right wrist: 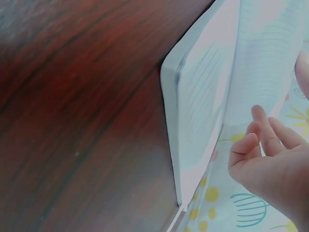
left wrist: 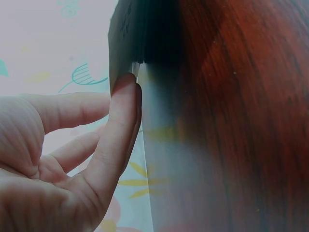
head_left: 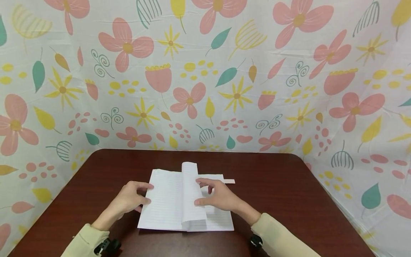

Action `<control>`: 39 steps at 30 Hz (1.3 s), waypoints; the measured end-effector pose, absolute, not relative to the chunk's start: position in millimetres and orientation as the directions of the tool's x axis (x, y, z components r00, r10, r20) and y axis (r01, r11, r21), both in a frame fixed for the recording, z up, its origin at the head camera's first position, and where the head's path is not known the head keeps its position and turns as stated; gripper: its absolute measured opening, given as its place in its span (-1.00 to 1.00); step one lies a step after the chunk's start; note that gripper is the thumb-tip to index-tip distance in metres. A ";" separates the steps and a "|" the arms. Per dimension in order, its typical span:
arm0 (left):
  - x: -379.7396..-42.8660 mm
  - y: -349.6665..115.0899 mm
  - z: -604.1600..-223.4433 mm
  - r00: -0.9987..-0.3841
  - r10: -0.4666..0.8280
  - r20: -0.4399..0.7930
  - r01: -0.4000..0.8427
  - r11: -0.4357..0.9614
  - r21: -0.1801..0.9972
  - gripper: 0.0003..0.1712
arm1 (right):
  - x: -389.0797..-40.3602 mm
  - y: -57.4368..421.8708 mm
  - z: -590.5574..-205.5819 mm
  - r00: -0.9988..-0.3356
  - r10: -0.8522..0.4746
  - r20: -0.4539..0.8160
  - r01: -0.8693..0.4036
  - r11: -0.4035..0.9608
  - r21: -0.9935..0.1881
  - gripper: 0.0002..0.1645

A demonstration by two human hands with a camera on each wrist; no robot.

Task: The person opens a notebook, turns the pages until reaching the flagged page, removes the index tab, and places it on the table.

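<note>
An open notebook with white lined pages lies on the table. One page stands lifted and curled near the middle. My right hand holds this page at its right edge, thumb low and index finger higher up; the other fingers are bent in. In the right wrist view, the raised page rises beside the fingers. My left hand grips the notebook's left edge, with index fingertip and thumb tip at the margin. The left wrist view shows a fingertip against the grey outer side of the notebook.
A narrow white strip sticks out past the notebook's right edge. The dark brown wooden table has rounded far corners. Flower-patterned cloth hangs behind and at both sides. Black devices are strapped to both wrists over pale sleeves.
</note>
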State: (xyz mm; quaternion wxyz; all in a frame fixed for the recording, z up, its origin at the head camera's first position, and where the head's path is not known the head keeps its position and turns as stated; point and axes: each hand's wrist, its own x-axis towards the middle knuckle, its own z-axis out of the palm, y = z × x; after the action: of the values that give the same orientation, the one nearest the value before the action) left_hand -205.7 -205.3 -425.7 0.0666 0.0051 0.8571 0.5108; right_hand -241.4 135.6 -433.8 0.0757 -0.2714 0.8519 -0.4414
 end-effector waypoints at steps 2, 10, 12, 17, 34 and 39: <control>-205.9 -205.3 -425.5 -0.991 0.076 -0.107 -0.058 0.479 0.876 -0.47 | -241.1 134.4 -432.5 -0.843 -0.525 0.119 -0.394 0.451 -0.801 -0.18; -205.7 -205.1 -426.2 -0.990 0.072 -0.121 -0.071 0.483 0.873 -0.47 | -238.5 130.5 -429.4 -0.853 -0.500 0.148 -0.383 0.409 -0.828 -0.35; -205.7 -205.2 -426.9 -0.990 0.071 -0.122 -0.073 0.481 0.873 -0.47 | -238.1 129.5 -428.8 -0.851 -0.501 0.160 -0.389 0.396 -0.832 -0.37; -205.7 -205.9 -428.5 -0.990 0.071 -0.123 -0.074 0.482 0.873 -0.47 | -237.2 126.5 -429.3 -0.845 -0.506 0.173 -0.401 0.384 -0.832 -0.39; -205.4 -204.8 -427.3 -0.991 0.067 -0.113 -0.066 0.487 0.871 -0.47 | -237.2 114.5 -429.2 -0.833 -0.526 0.169 -0.410 0.384 -0.827 -0.36; -204.6 -204.4 -426.3 -0.991 0.077 -0.113 -0.063 0.470 0.880 -0.46 | -238.0 108.5 -429.7 -0.830 -0.528 0.178 -0.420 0.381 -0.824 -0.36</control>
State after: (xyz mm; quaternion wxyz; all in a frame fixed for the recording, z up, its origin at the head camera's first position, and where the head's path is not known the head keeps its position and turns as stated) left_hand -204.6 -204.4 -426.3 0.0684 0.0041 0.8546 0.5147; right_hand -238.0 108.5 -429.7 0.0571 -0.2859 0.8291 -0.4771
